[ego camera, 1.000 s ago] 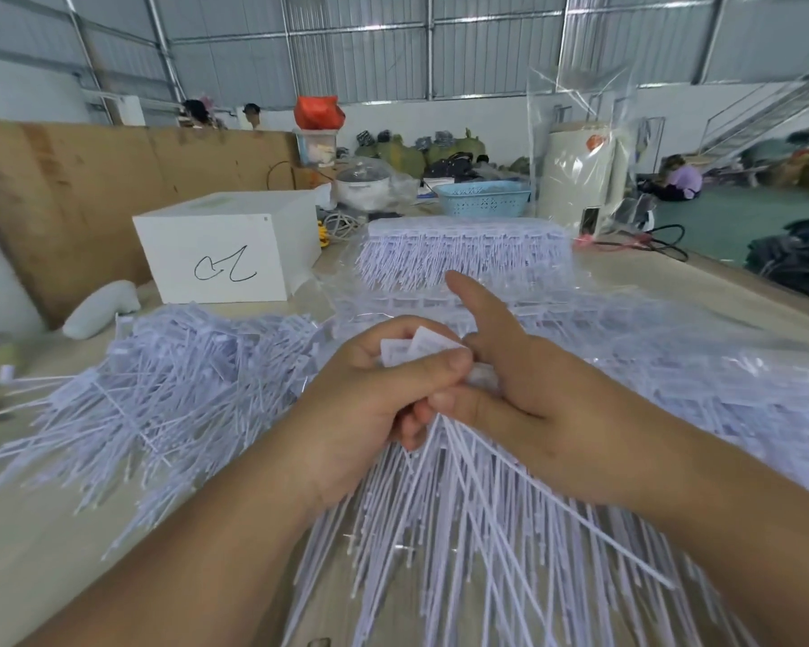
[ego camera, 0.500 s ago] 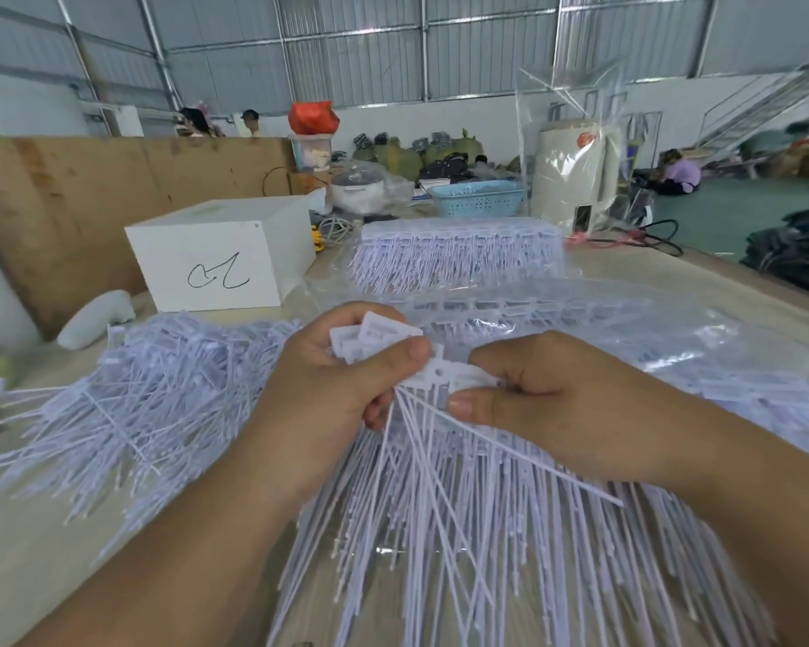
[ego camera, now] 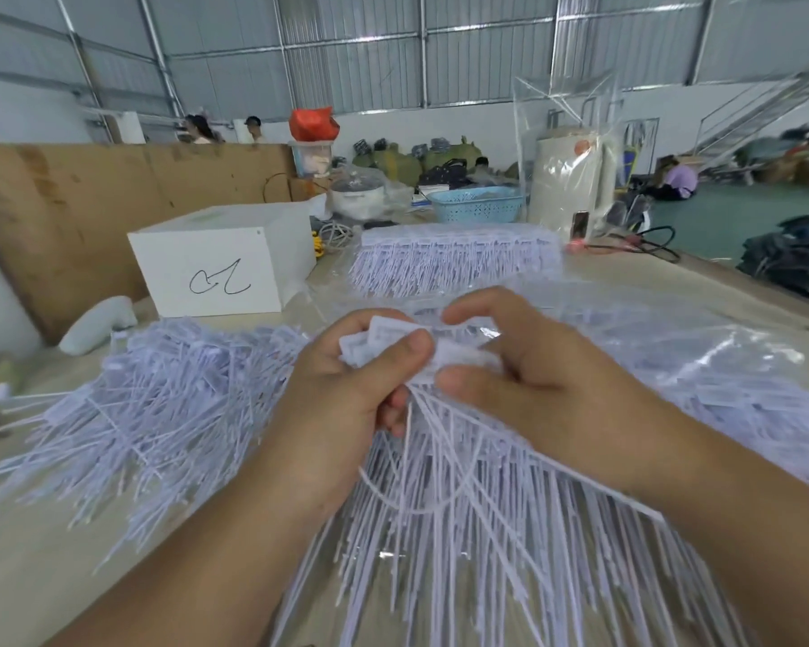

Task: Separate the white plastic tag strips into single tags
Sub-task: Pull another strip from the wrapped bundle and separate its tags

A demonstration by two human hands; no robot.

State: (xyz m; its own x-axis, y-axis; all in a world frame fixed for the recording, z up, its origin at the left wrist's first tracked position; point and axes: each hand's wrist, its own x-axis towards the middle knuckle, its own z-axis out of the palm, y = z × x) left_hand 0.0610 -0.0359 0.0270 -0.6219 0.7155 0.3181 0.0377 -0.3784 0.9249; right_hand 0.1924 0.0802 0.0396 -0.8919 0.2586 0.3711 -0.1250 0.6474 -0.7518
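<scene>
Setting: warehouse hall, pale worktable point(ego camera: 29, 567) strewn with white tags
Left hand point(ego camera: 346, 413): fingers curled, several tag heads point(ego camera: 384, 336) pinched under the thumb
Right hand point(ego camera: 524, 375): thumb and curled fingers closed on the tag strip point(ego camera: 458, 359), touching the left hand's bunch
Tails: fanned downward below both hands
Loose tags point(ego camera: 160, 403): heaped at left
White box point(ego camera: 225, 263): behind that heap

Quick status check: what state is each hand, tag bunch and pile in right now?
left hand: grips a bunch of tag heads
right hand: pinches the strip
held tag strip: partly separated, tails hanging down
loose tags pile: spread on the table
far strip stack: still joined
white box: closed
</scene>
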